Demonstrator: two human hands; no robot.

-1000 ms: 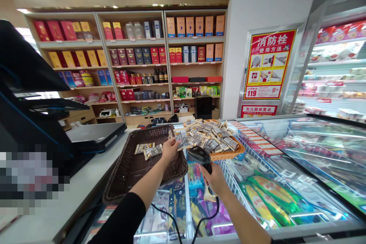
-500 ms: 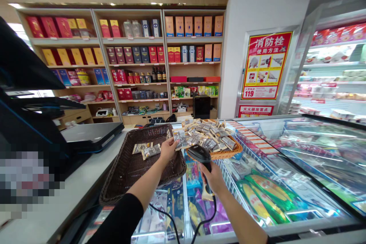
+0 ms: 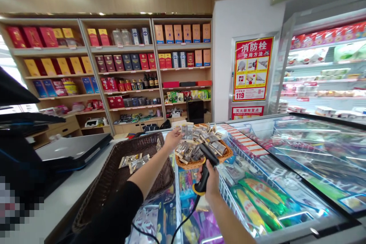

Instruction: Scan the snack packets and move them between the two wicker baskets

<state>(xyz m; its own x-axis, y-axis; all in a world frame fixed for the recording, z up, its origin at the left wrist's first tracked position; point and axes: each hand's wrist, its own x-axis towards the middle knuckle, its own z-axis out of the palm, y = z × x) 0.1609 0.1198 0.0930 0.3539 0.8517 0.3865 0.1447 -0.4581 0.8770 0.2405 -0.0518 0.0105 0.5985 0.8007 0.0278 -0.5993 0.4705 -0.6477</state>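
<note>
My left hand (image 3: 172, 139) pinches a small snack packet (image 3: 187, 131) above the near-left side of an orange wicker basket (image 3: 185, 166). That basket is heaped with similar snack packets (image 3: 197, 152). A black barcode scanner (image 3: 203, 179) with yellow trim is wrapped in my right hand (image 3: 212, 179), its head tilted up in front of the heap. The scanner's cable hangs down toward me. Under my left forearm lies a dark brown wicker basket (image 3: 100, 183) with a few packets (image 3: 134, 162) on its bottom.
Both baskets rest on a glass-topped chest freezer (image 3: 286, 167) holding bagged frozen goods. To the left, a scale (image 3: 77, 148) and a dark till screen (image 3: 17, 87) stand on a white counter (image 3: 65, 198). Shelves of boxes (image 3: 126, 65) line the back; a refrigerated display (image 3: 328, 72) is at right.
My left hand has lifted the packet slightly higher over the orange basket. My right hand has turned the scanner, so its head now points up and its handle shows. The view has shifted right.
</note>
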